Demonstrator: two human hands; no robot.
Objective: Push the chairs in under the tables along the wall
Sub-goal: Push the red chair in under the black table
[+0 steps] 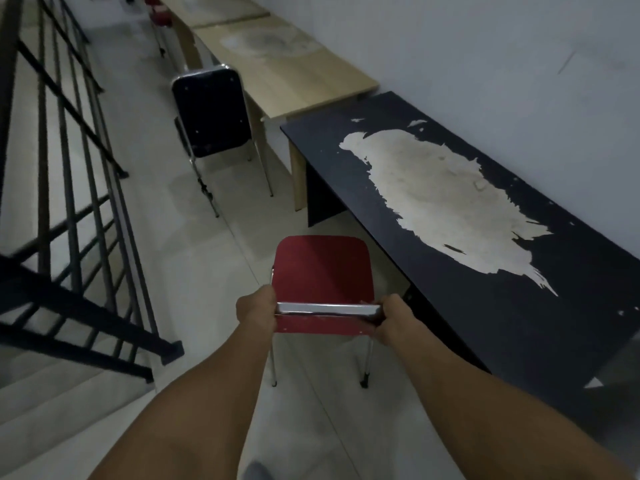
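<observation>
Running down the 9 o'clock side: a black metal stair railing (69, 188), with pale steps (45, 403) dropping away at 8 o'clock. Standing at 11 o'clock on the light tiled floor (194, 271): a black chair (211, 112), back toward the camera, just beside the front edge of a light wooden table (287, 74), not tucked under it. Showing at 12 o'clock, far off and blurred: possibly another red chair (161, 13) by a further wooden table (214, 5); hard to tell more.

Reaching in from 7 o'clock: the left hand (256, 308), closed around the left end of the chrome top rail of the red chair (322, 268). Sitting at centre, slightly toward 6 o'clock: that red chair, seat facing away from the camera, legs on the floor, standing in the aisle just beside the front edge of the black table (588, 306) and not under it. Reaching in from 5 o'clock: the right hand (393, 318), wrapped around the right end of the same rail.

Stretching from 1 to 4 o'clock along the white wall (485, 46): the black table, its top worn through to a large pale patch.
</observation>
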